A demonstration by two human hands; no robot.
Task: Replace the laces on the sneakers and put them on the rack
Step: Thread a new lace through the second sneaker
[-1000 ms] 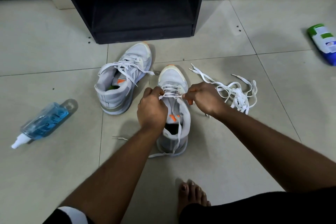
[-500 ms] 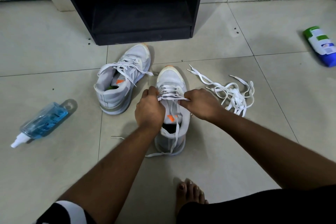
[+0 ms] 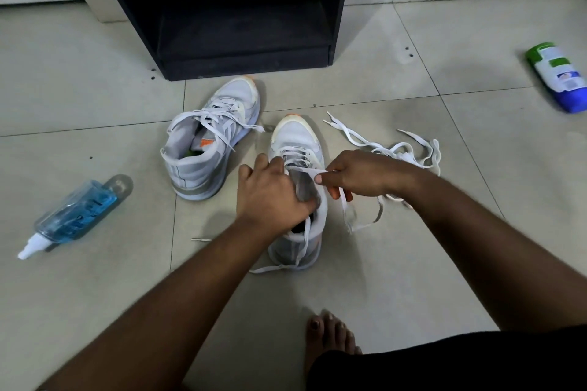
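On the tiled floor (image 3: pixel 397 279) in front of me, the near sneaker (image 3: pixel 297 143) stands toe-away and heel toward my bare foot (image 3: pixel 327 336), so its eyelets face up under my fingers. My left hand (image 3: pixel 270 194) rests over the tongue and collar, fingers curled round the upper to steady it; whether the fingertips also pinch lace I cannot tell, since the back of the hand hides them. My right hand (image 3: pixel 362 173) sits just right of the eyelets, thumb and forefinger pressed together on a flat white lace (image 3: pixel 305 170) drawn taut across the throat from the left fingers, which I judge is a pull to seat a crossing. The lace's free run drops from the right fingers in a loop (image 3: pixel 349 216) to the floor beside the shoe; another end (image 3: pixel 279 267) trails past the heel, below my left wrist.

Beyond my left fingers the second sneaker (image 3: pixel 209 149) stands with its lace loose over the opening, toe near the black shoe rack (image 3: pixel 241 25), whose low shelf waits, well beyond both hands. A loose tangle of white laces (image 3: pixel 400 146) lies behind my right hand. Well left of my left arm lies a blue spray bottle (image 3: pixel 76 216); well right of my right hand, a green-capped white and blue bottle (image 3: pixel 559 76). By my reckoning the lacing is under way and neither shoe is racked
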